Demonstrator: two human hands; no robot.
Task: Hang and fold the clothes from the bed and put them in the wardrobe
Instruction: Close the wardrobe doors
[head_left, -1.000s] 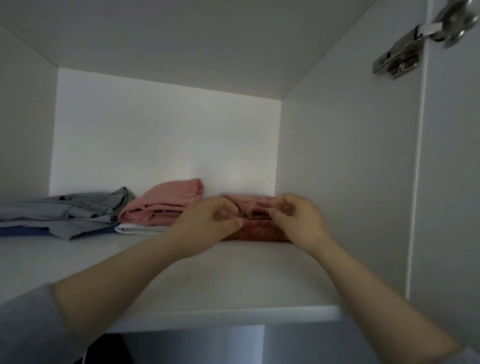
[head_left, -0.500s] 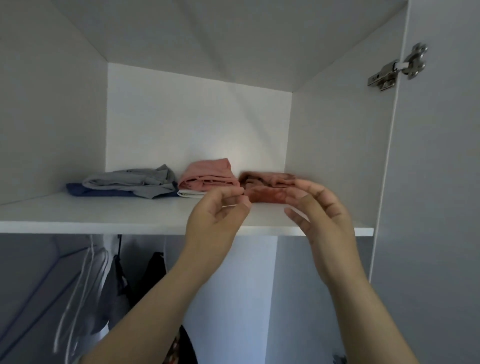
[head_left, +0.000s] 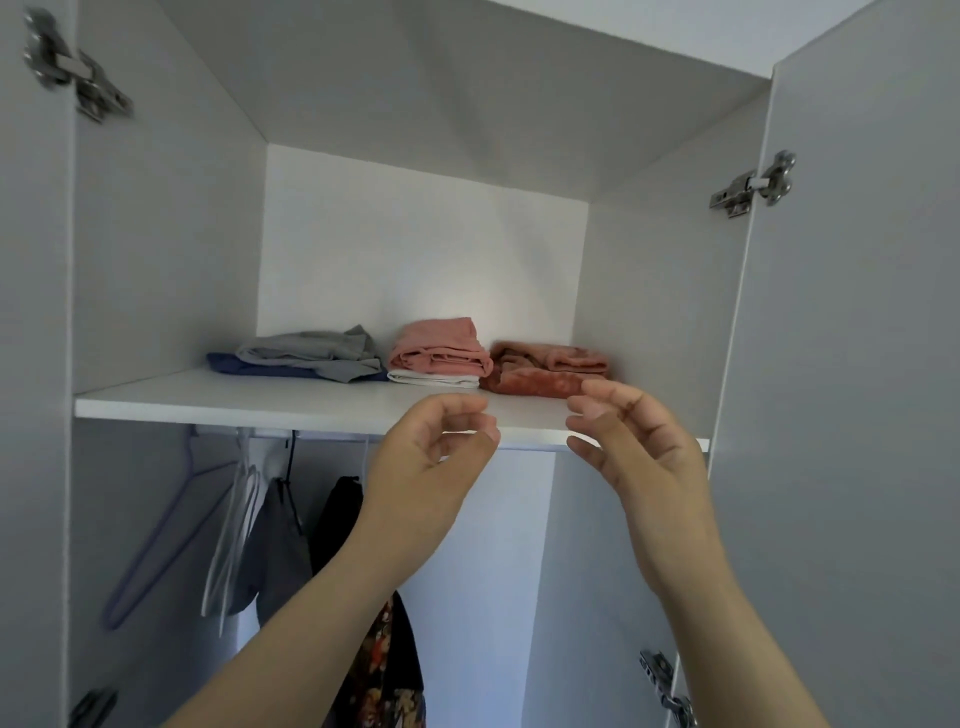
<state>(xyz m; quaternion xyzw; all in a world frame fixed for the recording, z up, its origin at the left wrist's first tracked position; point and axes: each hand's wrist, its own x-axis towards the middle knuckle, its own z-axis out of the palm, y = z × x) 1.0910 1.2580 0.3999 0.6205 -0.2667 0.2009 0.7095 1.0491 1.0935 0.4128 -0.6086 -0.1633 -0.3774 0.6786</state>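
- Clothes (head_left: 441, 348) lie folded in three piles toward the back of the wardrobe's top shelf (head_left: 260, 400), well away from its front edge.
- Nearest the shelf's right end is a rust-red plush piece (head_left: 540, 371), close to the right wall.
- Just left of it, and touching it, a pink piece sits on top of a white piece (head_left: 431, 378).
- Further left, a grey garment (head_left: 317, 353) lies loosely folded over a blue one (head_left: 234, 364), which sticks out toward the left wall.
- Left hand (head_left: 431, 467) is raised in front of the shelf's front edge, fingers loosely curled toward the thumb, holding nothing.
- Right hand (head_left: 639, 452) is raised beside it, a gap between the two, fingers gently bent and parted from the thumb, also empty.
- Neither hand touches the clothes.
- Under the shelf hang a purple hanger (head_left: 166, 525) and white hangers (head_left: 234, 530), all bare, then a grey garment on a hanger (head_left: 280, 545), a black one (head_left: 337, 514) and a flowered one (head_left: 384, 670).
- Both wardrobe doors stand open, the right door (head_left: 857, 364) with a metal hinge (head_left: 753, 184) near its top.
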